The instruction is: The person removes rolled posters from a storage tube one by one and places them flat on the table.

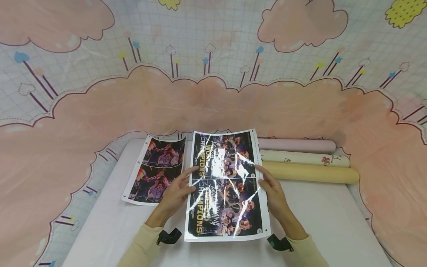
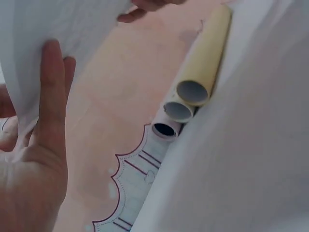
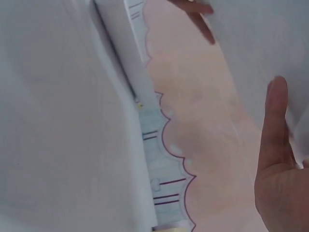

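Note:
Both hands hold a glossy printed sheet (image 1: 227, 207) up over the table, its printed side facing the head camera. It bears two matching group pictures with "CHAMPIONS" lettering, and bright glare streaks cross it. My left hand (image 1: 173, 196) pinches the left edge, thumb on the front and fingers behind. At the opposite edge, my right hand (image 1: 277, 196) grips in the same way. The sheet's plain white back (image 2: 82, 29) shows in the left wrist view, with extended fingers (image 2: 52, 87) lying against it. A second printed sheet (image 1: 156, 181) lies on the table to the left, partly overlapped by my left hand.
Three rolls lie side by side at the back right: a pink roll (image 1: 300, 145), a floral cream roll (image 1: 310, 159) and a yellow roll (image 1: 313, 173). They stand on a white-covered table (image 1: 320, 222). A cloud-patterned cloth (image 1: 213, 100) rises behind and surrounds the table.

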Tool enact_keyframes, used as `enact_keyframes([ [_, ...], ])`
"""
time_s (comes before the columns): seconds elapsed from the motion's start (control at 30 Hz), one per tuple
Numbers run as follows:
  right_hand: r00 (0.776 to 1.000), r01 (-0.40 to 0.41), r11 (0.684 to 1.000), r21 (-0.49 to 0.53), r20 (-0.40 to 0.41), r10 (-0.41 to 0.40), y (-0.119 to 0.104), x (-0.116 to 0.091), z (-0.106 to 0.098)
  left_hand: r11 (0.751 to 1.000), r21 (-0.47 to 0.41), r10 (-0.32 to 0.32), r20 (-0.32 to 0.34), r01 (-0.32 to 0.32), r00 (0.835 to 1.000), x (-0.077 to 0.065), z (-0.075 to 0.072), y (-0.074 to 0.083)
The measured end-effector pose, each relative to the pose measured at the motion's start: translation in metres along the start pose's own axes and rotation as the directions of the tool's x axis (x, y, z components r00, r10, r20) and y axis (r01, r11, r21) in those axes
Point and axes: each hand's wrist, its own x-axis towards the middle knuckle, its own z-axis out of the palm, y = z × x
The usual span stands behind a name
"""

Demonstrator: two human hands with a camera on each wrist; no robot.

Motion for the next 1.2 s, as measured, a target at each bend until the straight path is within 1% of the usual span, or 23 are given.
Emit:
enact_keyframes([
  [0.1,0.999,-0.039,0.998,0.051,0.036,0.037,0.0,0.0,-0.002,0.996,-0.087,0.023,0.075,-0.017,0.997,-0.001,-0.001,0.001],
  [0.2,0.995,-0.081,0.994,0.069,0.063,0.077,0.002,0.001,-0.004,0.989,-0.147,0.028,0.114,-0.011,0.993,-0.001,-0.001,0.001],
  [0.3,0.991,-0.115,0.987,0.11,0.077,0.107,0.005,0.001,-0.006,0.977,-0.213,0.022,0.131,0.006,0.991,-0.001,0.0,0.001],
  [0.4,0.991,-0.103,0.98,0.172,0.107,0.085,0.004,0.002,-0.006,0.955,-0.297,0.019,0.143,0.025,0.99,0.0,0.001,-0.001],
  [0.47,0.988,-0.097,0.971,0.217,0.141,0.067,0.003,0.004,-0.005,0.943,-0.331,0.009,0.135,0.036,0.991,0.001,0.002,-0.002],
  [0.5,0.986,-0.097,0.969,0.228,0.153,0.063,0.002,0.005,-0.004,0.941,-0.336,0.002,0.125,0.04,0.992,0.001,0.003,-0.002],
  [0.57,0.983,-0.123,0.965,0.233,0.16,0.086,0.001,0.005,-0.003,0.943,-0.328,-0.023,0.091,0.052,0.996,0.002,0.004,-0.003],
  [0.67,0.98,-0.172,0.959,0.224,0.135,0.144,0.001,0.005,-0.001,0.961,-0.267,-0.067,0.012,0.067,0.998,0.004,0.007,-0.006],
  [0.73,0.979,-0.187,0.956,0.224,0.118,0.164,0.003,0.004,-0.002,0.971,-0.229,-0.087,-0.051,0.073,0.995,0.005,0.008,-0.007],
  [0.8,0.981,-0.18,0.95,0.256,0.123,0.152,0.006,0.004,-0.002,0.978,-0.198,-0.09,-0.128,0.063,0.988,0.006,0.009,-0.007],
  [0.87,0.981,-0.172,0.934,0.314,0.146,0.131,0.01,0.004,-0.002,0.981,-0.189,-0.071,-0.203,0.032,0.977,0.007,0.01,-0.006],
  [0.93,0.979,-0.158,0.913,0.376,0.183,0.094,0.013,0.003,-0.003,0.981,-0.194,-0.045,-0.271,-0.008,0.962,0.008,0.011,-0.004],
  [1.0,0.975,-0.157,0.898,0.411,0.211,0.074,0.017,0.001,-0.002,0.978,-0.2,-0.01,-0.315,-0.056,0.949,0.008,0.012,0.0],
  [1.03,0.974,-0.158,0.897,0.413,0.216,0.072,0.018,0.0,-0.001,0.977,-0.197,0.007,-0.335,-0.077,0.942,0.008,0.013,0.002],
  [1.13,0.975,-0.158,0.915,0.37,0.205,0.085,0.022,-0.003,0.005,0.975,-0.187,0.039,-0.393,-0.121,0.919,0.009,0.017,0.006],
  [1.2,0.979,-0.162,0.936,0.311,0.169,0.113,0.024,-0.002,0.012,0.976,-0.17,0.05,-0.434,-0.137,0.9,0.009,0.021,0.007],
])
